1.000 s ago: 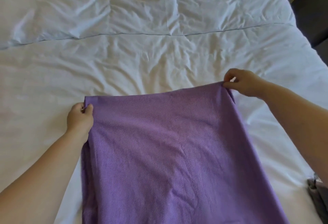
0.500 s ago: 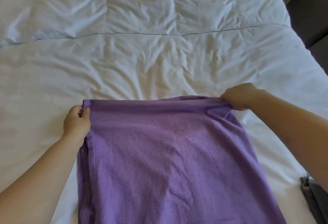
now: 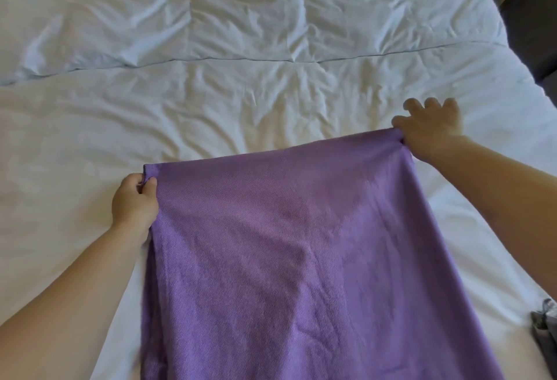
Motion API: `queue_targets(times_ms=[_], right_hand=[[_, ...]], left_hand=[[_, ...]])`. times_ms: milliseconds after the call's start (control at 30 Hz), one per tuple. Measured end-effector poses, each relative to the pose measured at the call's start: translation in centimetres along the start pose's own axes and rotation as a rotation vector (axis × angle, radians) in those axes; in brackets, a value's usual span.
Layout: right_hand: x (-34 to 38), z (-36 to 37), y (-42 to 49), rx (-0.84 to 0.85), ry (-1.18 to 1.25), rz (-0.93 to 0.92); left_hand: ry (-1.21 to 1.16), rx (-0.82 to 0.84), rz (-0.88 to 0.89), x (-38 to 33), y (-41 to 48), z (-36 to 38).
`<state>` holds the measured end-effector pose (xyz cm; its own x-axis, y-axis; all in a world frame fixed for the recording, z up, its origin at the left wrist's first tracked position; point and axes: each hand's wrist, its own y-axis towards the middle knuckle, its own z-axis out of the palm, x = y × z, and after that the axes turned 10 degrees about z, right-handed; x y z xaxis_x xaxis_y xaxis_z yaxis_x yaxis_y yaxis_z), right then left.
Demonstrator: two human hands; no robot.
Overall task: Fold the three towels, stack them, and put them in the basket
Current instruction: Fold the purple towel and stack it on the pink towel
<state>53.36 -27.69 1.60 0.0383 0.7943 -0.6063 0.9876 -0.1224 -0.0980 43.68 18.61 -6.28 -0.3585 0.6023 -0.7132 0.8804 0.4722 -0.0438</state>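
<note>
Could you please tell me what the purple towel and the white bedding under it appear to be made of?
The purple towel looks like a thin woven cloth, probably cotton or microfibre, matte: fine diagonal ribs show across it and it drapes limply. The white bedding looks like smooth woven cotton or a cotton blend with a faint sheen: it holds many sharp creases. The exact fibres cannot be told from this view.

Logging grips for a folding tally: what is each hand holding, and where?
Left hand pinches the purple towel at its far left corner; right hand holds its far right corner.
</note>
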Motion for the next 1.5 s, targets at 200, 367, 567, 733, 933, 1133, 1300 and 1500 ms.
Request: queue_targets(times_ms=[200, 367, 567, 733, 933, 1133, 1300, 1500], right_hand=[[0.0, 2.1, 1.0, 0.234, 0.828, 0.082], [-1.0, 1.7, 0.8, 0.459, 1.437, 0.122], [-2.0, 0.7, 1.7, 0.735, 1.295, 0.007], [-1.3, 2.0, 1.8, 0.427, 0.481, -0.282], [-0.7, 3.0, 1.8, 0.163, 0.18, -0.174], [-0.4, 2.5, 2.9, 0.192, 0.445, 0.023], [-0.9, 2.3, 3.6, 0.244, 0.732, 0.078], [0.4, 2.6, 4.0, 0.175, 0.87, 0.248]], left_hand=[[0.018, 0.075, -0.053, 0.2, 0.7, 0.3], [-0.132, 0.128, -0.153, 0.5, 1.4, 0.2], [-0.336, 0.226, -0.218, 0.0, 1.5, -0.1], [-0.106, 0.156, 0.059, -0.3, 0.9, 0.5], [-0.095, 0.277, 0.012, -1.2, 1.3, 0.6], [-0.232, 0.267, -0.026, -2.1, 3.6, -2.4], [-0.479, 0.234, -0.201, -2.8, 4.8, -3.1], [-0.496, 0.157, -0.276, -2.6, 5.5, -1.3]])
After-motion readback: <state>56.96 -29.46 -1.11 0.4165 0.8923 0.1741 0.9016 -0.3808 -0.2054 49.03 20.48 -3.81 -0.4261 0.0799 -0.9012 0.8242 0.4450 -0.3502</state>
